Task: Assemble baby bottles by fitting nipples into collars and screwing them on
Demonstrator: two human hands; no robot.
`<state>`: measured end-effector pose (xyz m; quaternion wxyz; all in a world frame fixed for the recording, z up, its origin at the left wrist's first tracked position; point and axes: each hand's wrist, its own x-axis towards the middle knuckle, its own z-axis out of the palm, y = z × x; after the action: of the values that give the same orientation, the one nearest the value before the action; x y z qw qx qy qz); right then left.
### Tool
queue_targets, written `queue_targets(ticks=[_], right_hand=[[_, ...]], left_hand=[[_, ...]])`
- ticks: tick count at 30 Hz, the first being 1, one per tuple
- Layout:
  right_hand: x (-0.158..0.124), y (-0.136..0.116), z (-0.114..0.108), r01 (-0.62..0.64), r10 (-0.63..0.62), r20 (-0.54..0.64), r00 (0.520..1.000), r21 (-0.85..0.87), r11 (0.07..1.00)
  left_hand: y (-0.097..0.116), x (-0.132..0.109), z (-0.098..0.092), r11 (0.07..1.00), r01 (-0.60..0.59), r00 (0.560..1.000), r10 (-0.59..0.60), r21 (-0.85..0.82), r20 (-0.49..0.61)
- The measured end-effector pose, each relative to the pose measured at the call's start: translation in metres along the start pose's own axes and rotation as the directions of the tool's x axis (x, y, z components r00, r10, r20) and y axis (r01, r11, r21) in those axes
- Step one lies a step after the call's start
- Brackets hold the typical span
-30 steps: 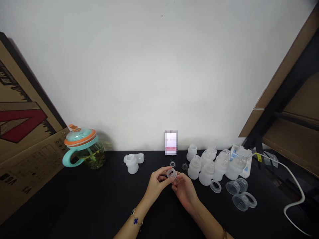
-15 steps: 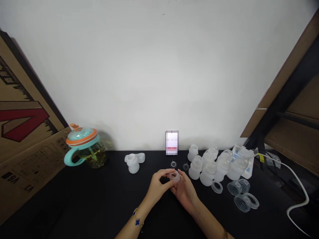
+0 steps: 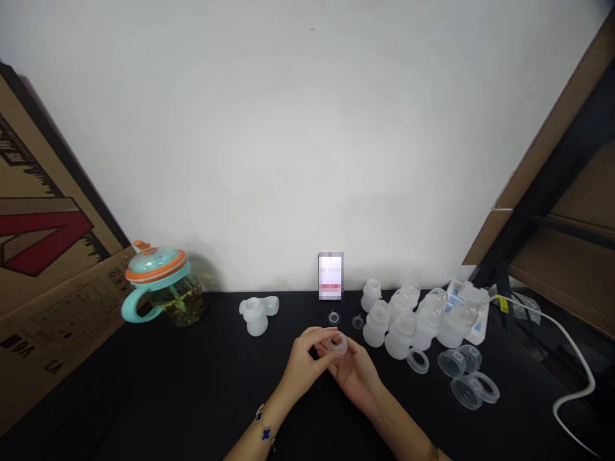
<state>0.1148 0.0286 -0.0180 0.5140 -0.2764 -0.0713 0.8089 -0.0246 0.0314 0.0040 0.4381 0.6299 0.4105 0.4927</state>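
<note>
Between my two hands is a translucent bottle collar ring, its round opening facing up toward me. My left hand pinches it from the left, thumb in front and fingers over the far rim. Fingers of my right hand curl around its right side and underneath, partly hidden. Just beyond the hands lie a small clear round piece with a thin stem and a similar round piece. A loose translucent ring lies to the right of my right hand.
Several frosted baby bottles cluster at the right, with clear domed caps before them. Leftward stand a white bottle and a teal-handled jug. A phone-like screen leans on the wall. A white cable runs far right.
The collar ring has turned slightly in my fingers and shifted a little down. My right fingers have moved closer around it; both hands stay in nearly the same place.
</note>
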Motion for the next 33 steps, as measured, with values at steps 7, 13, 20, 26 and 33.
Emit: queue_targets(ticks=[7,13,20,26,33], right_hand=[[0.000,0.000,0.000,0.003,0.000,-0.057,0.998,0.062,0.998],[0.001,0.001,0.002,-0.006,0.018,-0.107,0.994,0.116,0.993],[0.001,0.001,0.002,-0.002,0.011,-0.082,0.997,0.101,0.995],[-0.001,0.002,0.005,-0.005,0.013,-0.073,0.997,0.108,0.994],[-0.001,0.006,0.001,-0.010,0.012,-0.028,1.000,0.082,0.997]], left_hand=[[-0.005,0.000,0.001,0.996,-0.044,0.998,0.041,0.078,0.041],[-0.007,-0.001,0.003,0.995,-0.030,0.998,0.025,0.094,0.050],[-0.012,-0.001,0.004,0.984,-0.068,0.997,0.062,0.167,0.043],[-0.012,-0.001,0.003,0.975,-0.080,0.996,0.071,0.208,0.050],[-0.011,0.000,0.002,0.967,-0.108,0.994,0.106,0.230,0.017]])
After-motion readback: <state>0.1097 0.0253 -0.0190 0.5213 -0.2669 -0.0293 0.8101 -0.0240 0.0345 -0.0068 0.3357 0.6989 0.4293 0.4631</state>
